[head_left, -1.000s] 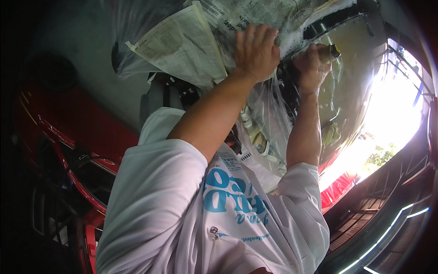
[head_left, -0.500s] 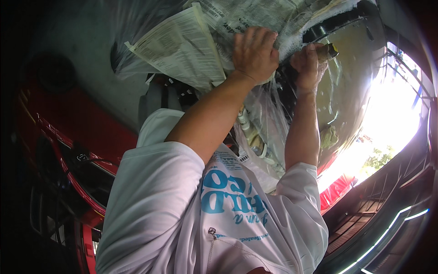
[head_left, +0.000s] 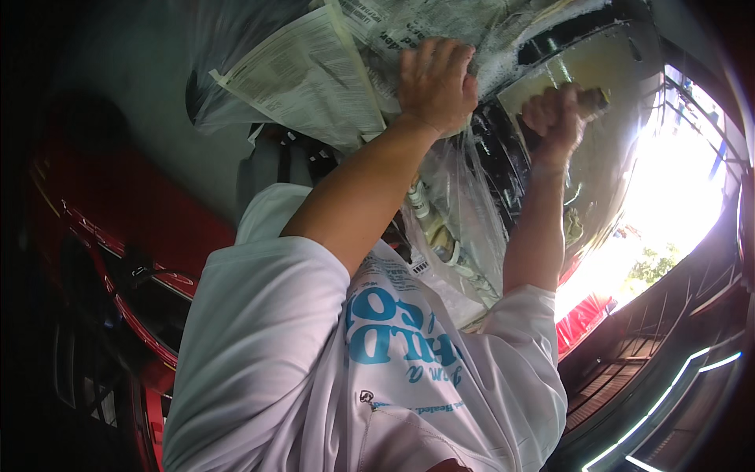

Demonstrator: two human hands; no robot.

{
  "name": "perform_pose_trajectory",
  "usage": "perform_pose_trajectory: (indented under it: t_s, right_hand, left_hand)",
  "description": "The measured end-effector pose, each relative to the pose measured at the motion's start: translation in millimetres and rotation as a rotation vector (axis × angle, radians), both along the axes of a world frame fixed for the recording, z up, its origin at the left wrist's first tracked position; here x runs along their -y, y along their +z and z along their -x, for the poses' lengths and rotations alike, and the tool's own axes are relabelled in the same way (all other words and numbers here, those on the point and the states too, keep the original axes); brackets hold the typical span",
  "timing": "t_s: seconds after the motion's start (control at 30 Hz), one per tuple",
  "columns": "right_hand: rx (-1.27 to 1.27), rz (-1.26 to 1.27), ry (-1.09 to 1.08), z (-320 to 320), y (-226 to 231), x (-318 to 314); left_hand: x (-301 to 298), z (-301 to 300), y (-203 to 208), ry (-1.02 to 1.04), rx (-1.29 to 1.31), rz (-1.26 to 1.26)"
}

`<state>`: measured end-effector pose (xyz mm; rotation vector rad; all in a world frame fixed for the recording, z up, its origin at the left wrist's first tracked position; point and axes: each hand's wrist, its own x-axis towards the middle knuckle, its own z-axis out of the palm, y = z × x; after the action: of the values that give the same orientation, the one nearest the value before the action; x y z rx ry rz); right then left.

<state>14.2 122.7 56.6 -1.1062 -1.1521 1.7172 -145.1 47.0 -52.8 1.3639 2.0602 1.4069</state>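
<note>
The step in hand looks to be a wet rubbing stroke: the right hand [head_left: 557, 118], blurred, is curled round a small yellow-edged block [head_left: 594, 102] over the wet tan patch of a car panel [head_left: 609, 161]. The next stroke would call for an even, flat grip. The left hand [head_left: 436, 85] lies open, palm down, beside and partly on masking newspaper [head_left: 303, 79]. Nearer the body than the right hand, a crumpled cloth [head_left: 574, 226] rests on the panel. Below and between the hands hangs clear plastic sheeting [head_left: 476, 193]; whether it encloses anything, I cannot tell.
</note>
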Motion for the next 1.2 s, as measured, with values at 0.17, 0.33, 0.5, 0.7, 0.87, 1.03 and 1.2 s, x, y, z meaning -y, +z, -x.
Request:
perform_pose_trajectory:
  t_s: [0.17, 0.33, 0.5, 0.7, 0.87, 1.03, 1.2]
  right_hand:
    - [0.16, -0.03, -0.035, 31, -18, 4]
    - [0.257, -0.067, 0.016, 35, -23, 0]
    - [0.723, -0.231, 0.16, 39, -15, 2]
    - [0.66, -0.077, -0.051, 19, 1, 16]
    - [0.27, 0.009, 0.004, 32, 0, 1]
    - [0.253, -0.028, 0.048, 33, -19, -3]
    - [0.477, -0.061, -0.024, 41, -12, 3]
  left_hand:
    - [0, 0, 2, -0.024, 0.001, 0.041]
    - [1, 0, 0, -0.041, -0.011, 0.059]
    - [3, 2, 3, -0.069, -0.045, 0.104]
    - [2, 1, -1, -0.067, -0.002, 0.101]
    - [2, 1, 1, -0.074, -0.005, 0.083]
    - [1, -1, -2, -0.068, -0.006, 0.076]
    - [1, -1, -5, -0.036, -0.043, 0.055]
